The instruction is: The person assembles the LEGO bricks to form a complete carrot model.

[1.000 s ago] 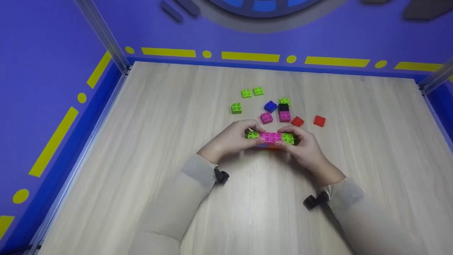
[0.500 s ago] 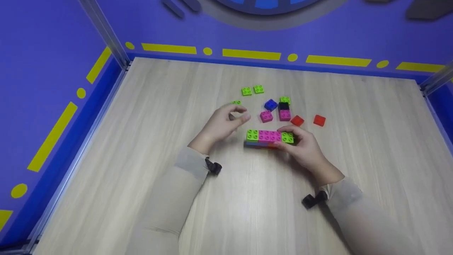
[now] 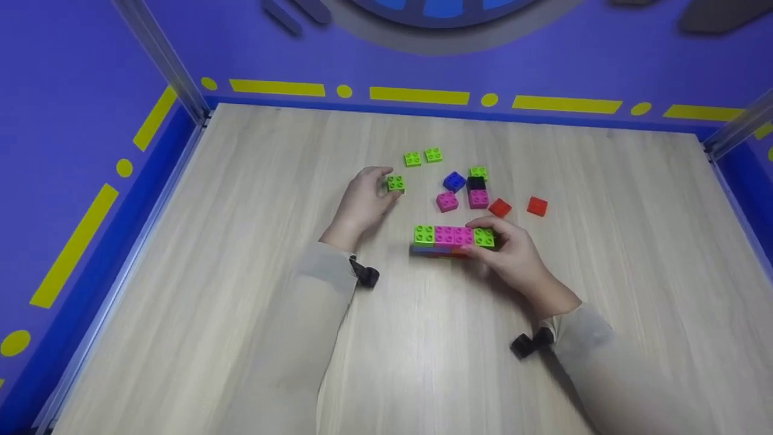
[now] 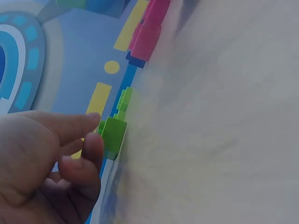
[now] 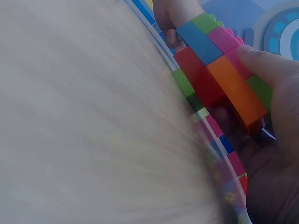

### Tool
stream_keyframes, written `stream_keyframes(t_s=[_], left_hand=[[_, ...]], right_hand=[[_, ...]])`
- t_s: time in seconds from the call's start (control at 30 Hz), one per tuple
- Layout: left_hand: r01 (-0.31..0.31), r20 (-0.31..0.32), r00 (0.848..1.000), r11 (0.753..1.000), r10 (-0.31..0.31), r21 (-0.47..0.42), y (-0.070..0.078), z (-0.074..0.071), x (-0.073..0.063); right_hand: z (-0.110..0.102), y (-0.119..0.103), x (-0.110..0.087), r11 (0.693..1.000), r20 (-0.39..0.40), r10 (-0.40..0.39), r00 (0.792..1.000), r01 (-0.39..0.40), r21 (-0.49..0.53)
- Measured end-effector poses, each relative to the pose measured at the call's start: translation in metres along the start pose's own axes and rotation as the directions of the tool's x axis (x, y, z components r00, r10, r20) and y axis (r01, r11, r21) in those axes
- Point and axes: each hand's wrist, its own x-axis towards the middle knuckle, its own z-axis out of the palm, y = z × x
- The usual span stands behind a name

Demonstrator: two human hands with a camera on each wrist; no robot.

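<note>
My right hand (image 3: 513,254) grips the right end of a wall of toy building bricks (image 3: 444,237), thumb in front and fingers behind. Its top row runs green, pink, pink, green. In the right wrist view a blue brick (image 5: 198,42), an orange brick (image 5: 238,93) and a red brick (image 5: 201,77) show in the lower layers. My left hand (image 3: 360,202) reaches around a loose lime-green brick (image 3: 395,183), thumb on the near side and a finger beyond it. In the left wrist view the fingertips are beside this green brick (image 4: 113,136); contact is unclear.
Behind the wall lie a pink brick (image 3: 447,202), a blue brick (image 3: 454,181) and a black brick (image 3: 476,183) between pink and green ones. Two red bricks, one being the outer red brick (image 3: 537,206), lie rightward. Blue panels (image 3: 423,72) edge the table.
My left hand has let go of the wall's left end and moved left and away to the loose green brick. My right hand keeps its grip on the wall.
</note>
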Motion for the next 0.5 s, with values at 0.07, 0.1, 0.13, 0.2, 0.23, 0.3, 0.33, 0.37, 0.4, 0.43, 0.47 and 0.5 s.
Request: stream_keyframes(t_s=[0.07, 0.1, 0.13, 0.2, 0.23, 0.3, 0.33, 0.37, 0.4, 0.43, 0.47, 0.5], left_hand=[[0.006, -0.007, 1.000, 1.000, -0.006, 0.014, 0.0005, 0.0009, -0.0004], [0.010, -0.011, 1.000, 1.000, -0.009, 0.017, 0.0005, 0.0014, -0.0003], [0.015, -0.013, 1.000, 1.000, -0.014, 0.017, 0.0006, 0.0019, -0.0003], [0.022, -0.022, 1.000, 1.000, -0.022, 0.012, 0.0005, 0.0025, -0.0002], [0.025, -0.029, 0.999, 1.000, -0.025, 0.011, 0.0003, 0.0029, -0.0001], [0.033, -0.046, 0.998, 0.999, -0.032, 0.003, -0.0004, 0.0035, -0.0002], [0.038, -0.053, 0.998, 0.999, -0.038, -0.002, -0.0008, 0.0037, -0.0005], [0.044, -0.060, 0.997, 0.999, -0.044, -0.007, -0.0013, 0.0040, -0.0008], [0.050, -0.067, 0.996, 0.999, -0.050, -0.014, -0.0018, 0.0043, -0.0011], [0.055, -0.074, 0.996, 0.998, -0.057, -0.024, -0.0023, 0.0044, -0.0013], [0.061, -0.079, 0.995, 0.997, -0.063, -0.037, -0.0027, 0.0042, -0.0017], [0.063, -0.082, 0.994, 0.997, -0.067, -0.047, -0.0030, 0.0041, -0.0021]], right_hand=[[0.0000, 0.0000, -0.0003, 1.000, -0.006, 0.000, 1.000, 0.000, 0.007], [0.0000, -0.0004, -0.0004, 1.000, -0.008, -0.001, 1.000, 0.001, 0.009], [-0.0001, -0.0008, -0.0004, 1.000, -0.010, -0.002, 1.000, 0.002, 0.006], [-0.0001, -0.0014, -0.0003, 1.000, -0.013, -0.003, 1.000, 0.003, -0.001], [0.0000, -0.0018, -0.0004, 1.000, -0.010, -0.004, 1.000, 0.004, -0.004], [0.0004, -0.0019, -0.0002, 1.000, -0.007, -0.002, 1.000, 0.002, -0.009], [0.0005, -0.0017, -0.0001, 1.000, -0.007, -0.002, 1.000, 0.002, -0.014], [0.0007, -0.0016, -0.0002, 1.000, -0.006, 0.001, 1.000, -0.001, -0.012], [0.0009, -0.0013, -0.0002, 1.000, -0.006, 0.002, 1.000, -0.002, -0.007], [0.0011, -0.0010, 0.0000, 1.000, -0.003, 0.002, 1.000, -0.002, 0.000], [0.0013, -0.0004, 0.0003, 1.000, -0.002, 0.002, 1.000, -0.002, 0.003], [0.0013, 0.0002, 0.0006, 1.000, -0.003, 0.001, 1.000, -0.001, 0.003]])
